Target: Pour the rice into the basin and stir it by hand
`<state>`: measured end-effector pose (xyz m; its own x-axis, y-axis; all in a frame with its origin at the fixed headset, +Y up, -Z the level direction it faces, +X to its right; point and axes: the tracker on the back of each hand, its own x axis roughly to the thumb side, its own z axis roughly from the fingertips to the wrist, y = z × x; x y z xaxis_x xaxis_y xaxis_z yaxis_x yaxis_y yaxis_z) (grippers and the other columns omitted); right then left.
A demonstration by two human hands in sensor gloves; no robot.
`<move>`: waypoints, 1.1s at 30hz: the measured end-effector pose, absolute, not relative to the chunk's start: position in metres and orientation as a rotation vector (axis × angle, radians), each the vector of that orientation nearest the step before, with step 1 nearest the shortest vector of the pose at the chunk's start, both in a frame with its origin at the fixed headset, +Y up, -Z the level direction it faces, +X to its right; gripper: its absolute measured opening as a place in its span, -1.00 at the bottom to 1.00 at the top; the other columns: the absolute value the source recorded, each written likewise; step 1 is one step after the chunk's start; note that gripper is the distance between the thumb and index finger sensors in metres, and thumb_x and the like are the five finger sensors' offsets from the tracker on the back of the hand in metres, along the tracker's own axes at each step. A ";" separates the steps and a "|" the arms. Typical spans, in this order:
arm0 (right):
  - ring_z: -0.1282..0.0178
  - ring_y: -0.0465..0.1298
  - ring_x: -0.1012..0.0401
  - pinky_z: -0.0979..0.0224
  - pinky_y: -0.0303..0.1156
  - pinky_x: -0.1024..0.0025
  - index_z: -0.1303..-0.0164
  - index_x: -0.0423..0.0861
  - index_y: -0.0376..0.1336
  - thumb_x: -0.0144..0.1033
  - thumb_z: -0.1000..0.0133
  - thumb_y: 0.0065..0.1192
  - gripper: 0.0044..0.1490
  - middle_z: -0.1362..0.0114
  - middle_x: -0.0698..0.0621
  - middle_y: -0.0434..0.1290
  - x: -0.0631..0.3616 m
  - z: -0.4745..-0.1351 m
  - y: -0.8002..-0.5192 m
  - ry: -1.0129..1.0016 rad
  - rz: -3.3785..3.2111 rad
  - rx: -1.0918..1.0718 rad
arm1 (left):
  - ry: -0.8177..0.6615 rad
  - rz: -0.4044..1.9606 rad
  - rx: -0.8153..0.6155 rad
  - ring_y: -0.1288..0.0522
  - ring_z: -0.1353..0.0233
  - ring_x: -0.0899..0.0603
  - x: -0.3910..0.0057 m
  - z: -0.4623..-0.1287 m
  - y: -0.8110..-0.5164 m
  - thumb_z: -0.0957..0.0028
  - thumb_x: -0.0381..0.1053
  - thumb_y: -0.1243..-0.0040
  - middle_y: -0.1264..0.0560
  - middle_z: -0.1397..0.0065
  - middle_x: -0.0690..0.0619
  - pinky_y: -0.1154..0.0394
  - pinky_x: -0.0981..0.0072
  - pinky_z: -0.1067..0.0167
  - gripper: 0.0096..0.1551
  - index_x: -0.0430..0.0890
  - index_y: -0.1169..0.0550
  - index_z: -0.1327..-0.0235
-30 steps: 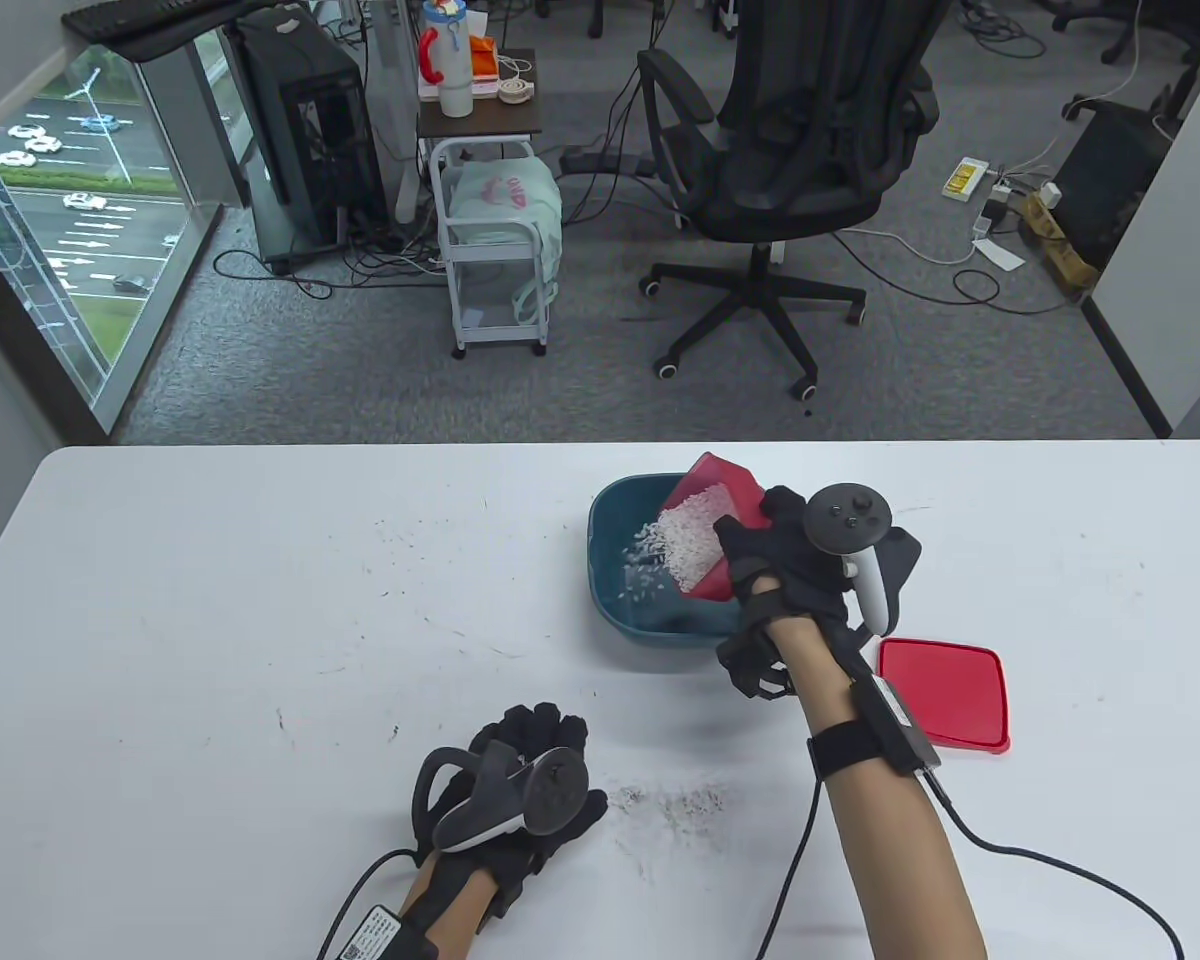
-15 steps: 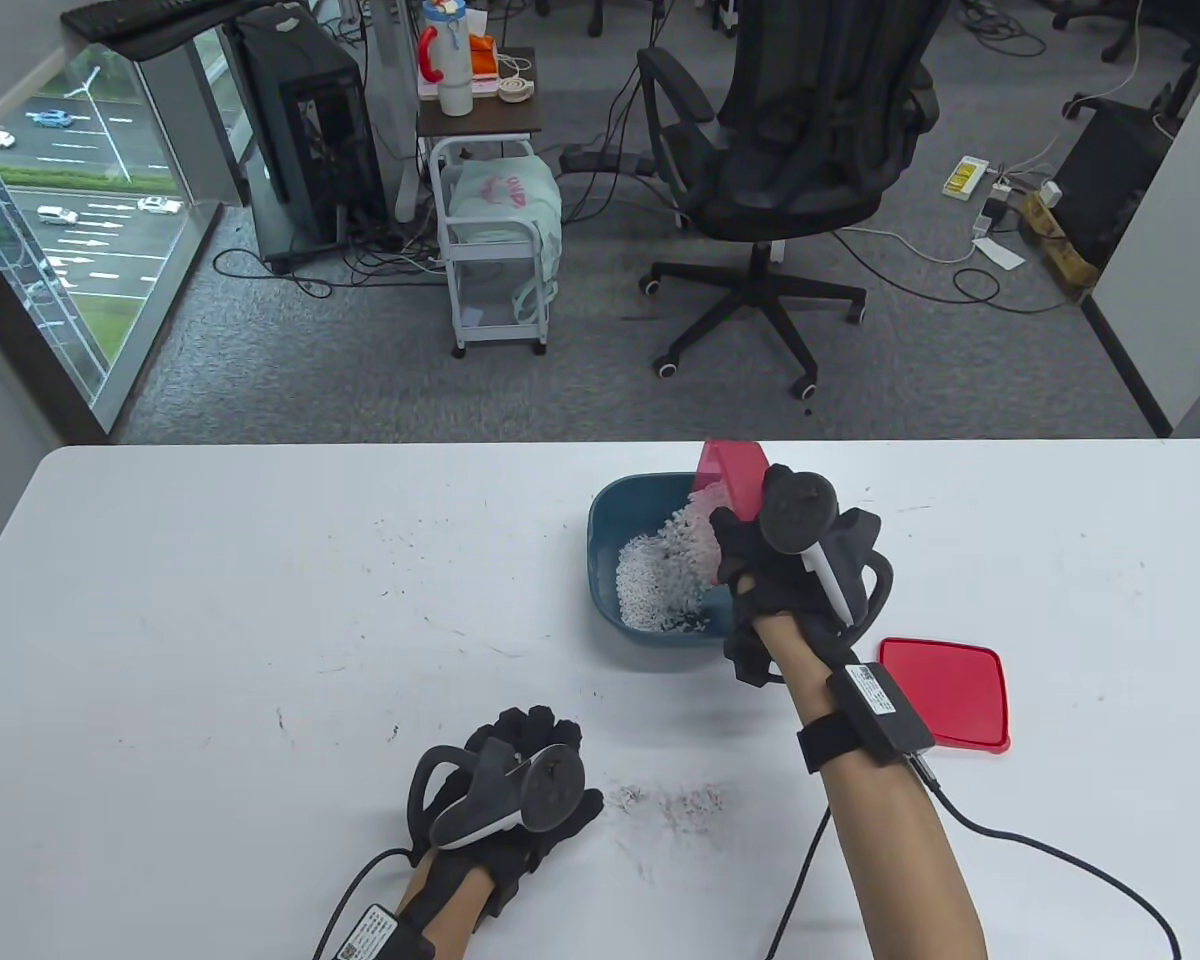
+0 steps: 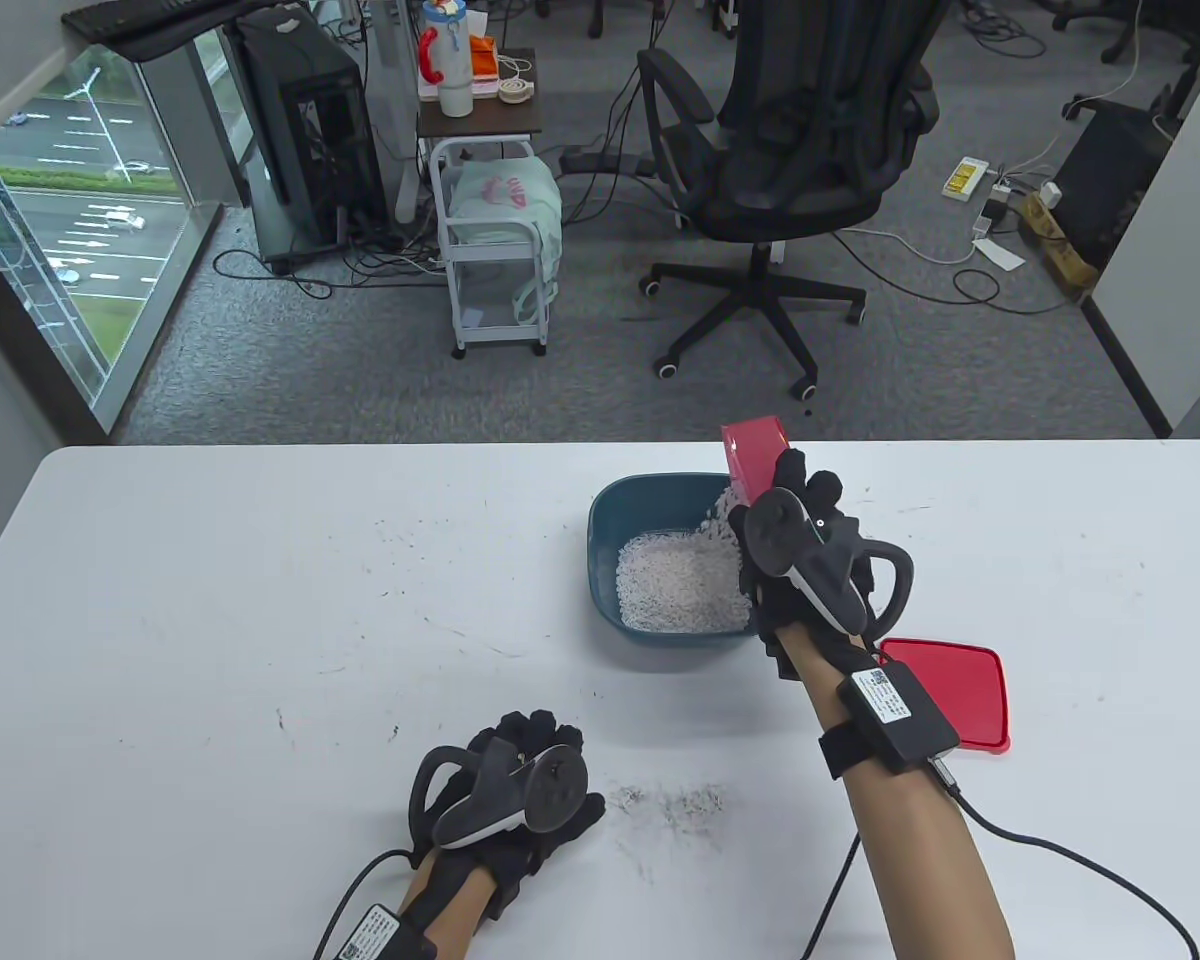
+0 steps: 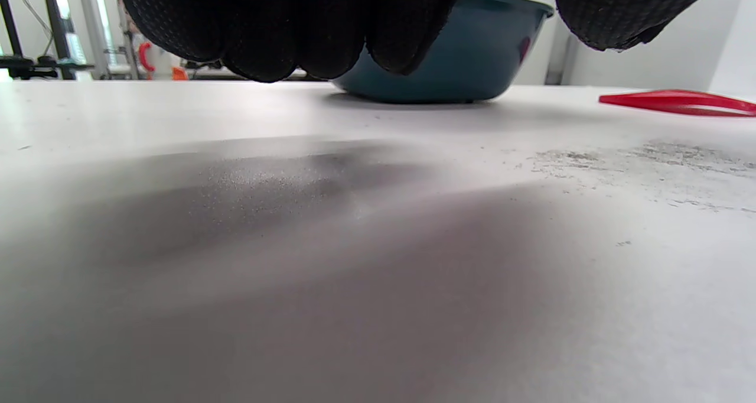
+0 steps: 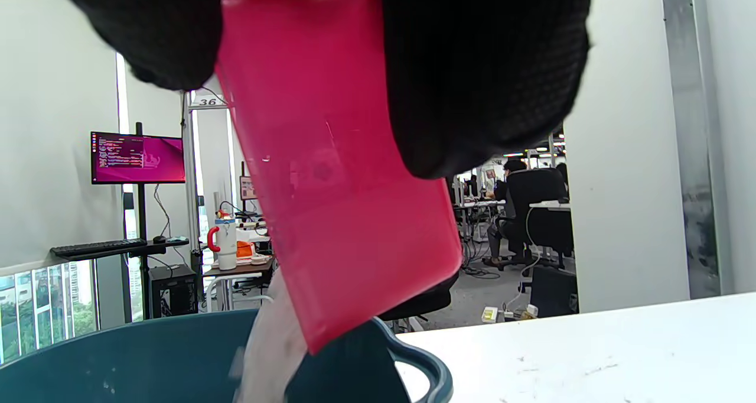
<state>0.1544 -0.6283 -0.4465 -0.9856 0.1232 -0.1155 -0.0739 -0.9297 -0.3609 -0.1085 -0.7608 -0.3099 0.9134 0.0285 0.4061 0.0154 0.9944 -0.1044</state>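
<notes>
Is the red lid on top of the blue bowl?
No, the red lid lies flat on the table to the right of the blue bowl, which is open with rice inside.

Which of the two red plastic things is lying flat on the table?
The flat red plastic lid, right of the dark teal basin. The red plastic box is held tipped over the basin by the right hand.

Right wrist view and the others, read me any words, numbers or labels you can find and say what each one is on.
"36": sign on the pillar behind the cart, right wrist view.
Monitor text: too small to read.
White label on the right wrist unit: blurred.
White label on the left wrist unit: blurred.
Pink print on the bag in the cart: unreadable.
</notes>
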 end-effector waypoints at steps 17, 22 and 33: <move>0.01 0.65 -0.21 -0.02 0.60 -0.07 -0.41 -0.09 0.13 0.07 0.19 0.40 0.00 -0.36 -0.32 0.27 0.141 -0.435 -0.630 -0.621 3.114 0.171 | -0.420 -0.002 -0.111 -0.41 -0.52 -0.49 -0.107 -0.309 -0.760 0.16 0.48 -0.16 -0.40 -0.58 -0.27 -0.42 -0.38 -0.37 0.00 -0.09 -0.49 -0.47; -0.09 0.61 -0.22 -0.12 0.56 -0.11 -0.42 -0.05 0.11 0.01 0.19 0.41 -0.02 -0.42 -0.26 0.25 0.148 -0.436 -0.635 -0.610 3.051 0.293 | -0.419 -0.002 -0.112 -0.41 -0.52 -0.48 -0.108 -0.309 -0.760 0.16 0.48 -0.16 -0.40 -0.58 -0.27 -0.42 -0.38 -0.37 0.00 -0.08 -0.49 -0.47; -0.13 0.61 -0.18 -0.16 0.56 -0.11 -0.40 -0.02 0.15 0.01 0.29 0.50 0.03 -0.45 -0.14 0.29 0.177 -0.444 -0.670 -0.749 3.120 0.176 | -0.422 -0.008 -0.109 -0.41 -0.52 -0.48 -0.107 -0.309 -0.759 0.16 0.48 -0.16 -0.40 -0.58 -0.27 -0.42 -0.38 -0.37 0.00 -0.08 -0.49 -0.47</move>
